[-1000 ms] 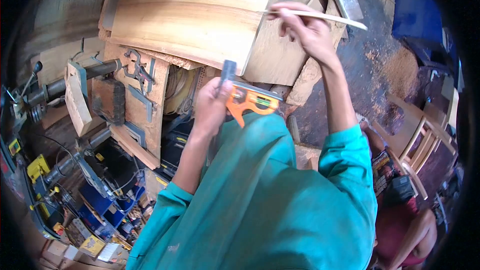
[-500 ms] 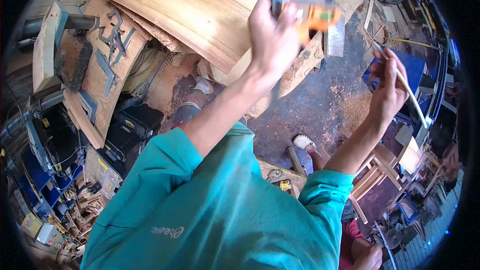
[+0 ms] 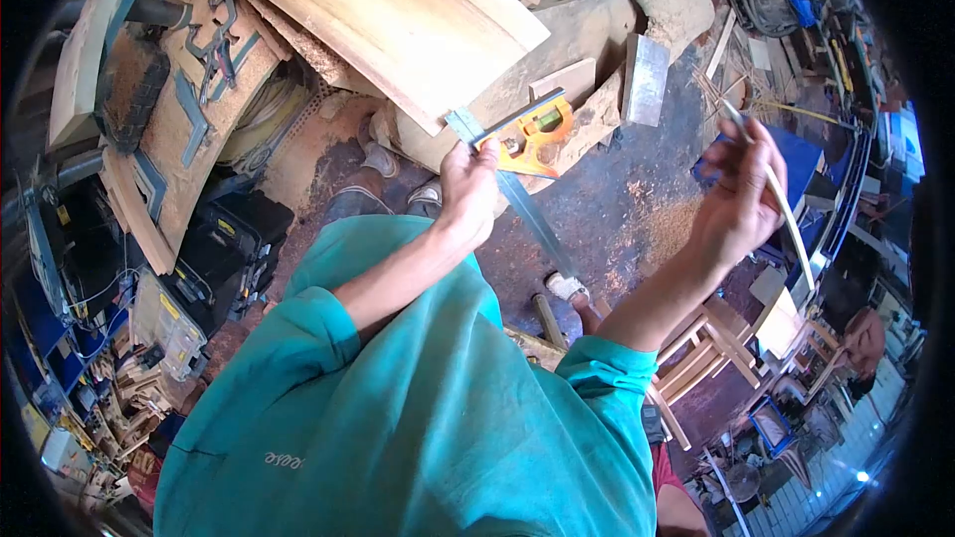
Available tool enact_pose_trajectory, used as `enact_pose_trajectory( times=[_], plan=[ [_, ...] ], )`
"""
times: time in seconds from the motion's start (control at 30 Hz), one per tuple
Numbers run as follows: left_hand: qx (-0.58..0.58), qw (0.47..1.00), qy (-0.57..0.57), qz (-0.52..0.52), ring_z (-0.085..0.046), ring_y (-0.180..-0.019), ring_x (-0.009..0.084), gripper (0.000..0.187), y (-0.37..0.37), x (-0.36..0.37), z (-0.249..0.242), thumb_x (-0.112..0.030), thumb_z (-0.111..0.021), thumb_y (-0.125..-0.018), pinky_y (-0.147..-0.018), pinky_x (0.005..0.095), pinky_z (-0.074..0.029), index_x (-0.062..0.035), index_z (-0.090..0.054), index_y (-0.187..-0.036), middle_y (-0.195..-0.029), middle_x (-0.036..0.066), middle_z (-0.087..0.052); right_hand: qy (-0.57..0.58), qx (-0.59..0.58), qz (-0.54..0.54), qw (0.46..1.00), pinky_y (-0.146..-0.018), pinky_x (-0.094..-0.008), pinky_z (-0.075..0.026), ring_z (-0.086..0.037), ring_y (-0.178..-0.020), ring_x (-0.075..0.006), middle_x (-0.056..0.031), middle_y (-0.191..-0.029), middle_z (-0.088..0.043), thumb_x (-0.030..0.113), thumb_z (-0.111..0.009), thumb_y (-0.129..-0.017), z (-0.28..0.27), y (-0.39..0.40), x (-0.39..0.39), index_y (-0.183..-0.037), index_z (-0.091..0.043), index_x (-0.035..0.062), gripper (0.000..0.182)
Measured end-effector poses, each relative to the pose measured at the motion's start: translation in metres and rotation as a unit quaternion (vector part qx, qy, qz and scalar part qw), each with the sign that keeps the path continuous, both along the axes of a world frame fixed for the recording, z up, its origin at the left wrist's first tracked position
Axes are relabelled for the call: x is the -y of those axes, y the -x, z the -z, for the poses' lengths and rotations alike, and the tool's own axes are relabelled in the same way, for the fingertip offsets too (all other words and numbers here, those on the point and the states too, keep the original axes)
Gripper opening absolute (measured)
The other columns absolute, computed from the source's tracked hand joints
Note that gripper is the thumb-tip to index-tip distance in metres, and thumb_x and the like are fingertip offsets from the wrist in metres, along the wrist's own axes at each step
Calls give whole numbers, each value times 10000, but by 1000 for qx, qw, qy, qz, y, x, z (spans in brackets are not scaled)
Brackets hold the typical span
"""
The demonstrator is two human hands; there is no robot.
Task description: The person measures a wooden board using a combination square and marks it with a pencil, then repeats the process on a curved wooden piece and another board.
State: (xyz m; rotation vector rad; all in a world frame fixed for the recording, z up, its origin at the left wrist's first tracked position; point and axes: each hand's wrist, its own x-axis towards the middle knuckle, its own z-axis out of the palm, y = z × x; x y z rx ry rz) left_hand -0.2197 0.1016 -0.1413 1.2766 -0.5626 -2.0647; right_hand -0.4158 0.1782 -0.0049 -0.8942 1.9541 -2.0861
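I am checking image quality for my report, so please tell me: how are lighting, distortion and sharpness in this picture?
Head view: fisheye bending, corners black; head view: the wooden board very bright, almost washed out near its lower right end; head view: the orange square in the left hand fairly sharp, any markings on its blade too small to read.

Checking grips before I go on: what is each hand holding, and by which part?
Left hand: a square, gripped where its metal blade meets the orange head. Right hand: a thin stick, held near its upper end.
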Motion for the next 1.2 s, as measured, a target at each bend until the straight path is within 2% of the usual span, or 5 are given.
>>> enact_pose_trajectory(
  times=[0.2,0.37,0.63,1.03,1.2],
  plan=[
    [21,999,19,40,-662,-793,158,215,-1,20,8,-146,-433,-1013,-699,304,-577,-2,-542,-1130,-1039,105,-638,-36,53,-141,988,-548,-203,-466,-620,-654,-102,-131,-883,-709,111,-585,-946,31,-29,34,-1079,-645,-15,193],
    [-22,998,-50,13,-630,-960,181,296,4,32,-7,-240,-466,-1008,-843,366,-533,-22,-533,-1198,-1069,99,-629,-78,103,-196,972,-571,-203,-467,-604,-675,-87,-100,-865,-705,128,-617,-933,39,-45,56,-1053,-660,-14,190],
    [-41,997,-25,-66,-599,-951,158,266,10,25,-1,-232,-453,-1016,-826,339,-504,-39,-536,-1179,-1066,72,-607,-167,-81,-274,944,-521,-233,-481,-633,-623,-91,-101,-740,-697,109,-654,-871,63,-60,96,-980,-703,-1,162],
    [10,988,-115,-103,-640,-762,203,214,16,35,-8,-203,-567,-957,-654,361,-563,-21,-559,-1070,-970,97,-616,-233,-164,-474,833,-489,-327,-404,-516,-506,-135,-92,-567,-576,299,-661,-888,102,-59,166,-887,-703,11,292],
    [8,989,-119,-89,-619,-885,201,292,15,33,-9,-282,-499,-989,-803,407,-524,-32,-539,-1136,-1027,85,-598,-237,-165,-498,818,-481,-332,-392,-494,-486,-151,-89,-533,-536,302,-652,-894,99,-55,173,-871,-701,15,292]
  ],
)
